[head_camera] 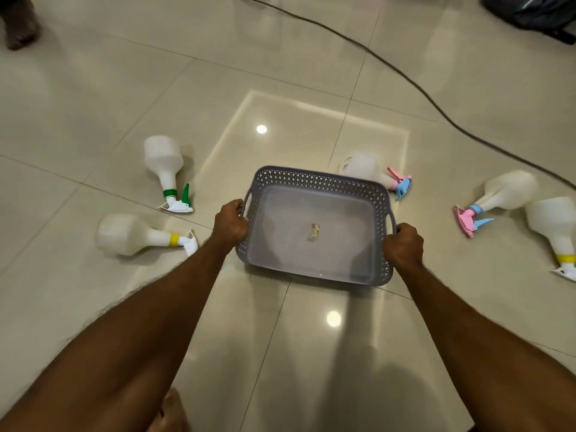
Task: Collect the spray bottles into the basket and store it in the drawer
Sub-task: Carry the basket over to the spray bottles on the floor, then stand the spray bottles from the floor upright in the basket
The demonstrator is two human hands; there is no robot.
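Observation:
A grey perforated basket (314, 179) is held over the tiled floor; inside it lies only a small scrap. My left hand (231, 225) grips its left handle and my right hand (403, 246) grips its right handle. Several white spray bottles lie on their sides around it. At the left are one with a green trigger (163, 163) and one with a yellow collar (124, 234). Behind the basket's far right corner lies a pink-and-blue one (367, 168). At the right lie another pink-and-blue bottle (506, 190) and a yellow-collared bottle (553, 222).
A dark cable (405, 77) runs diagonally across the floor from the top to the right edge. A dark bag (530, 10) sits at the top right. Another person's foot (20, 23) shows at the top left. My own foot (173, 413) is at the bottom.

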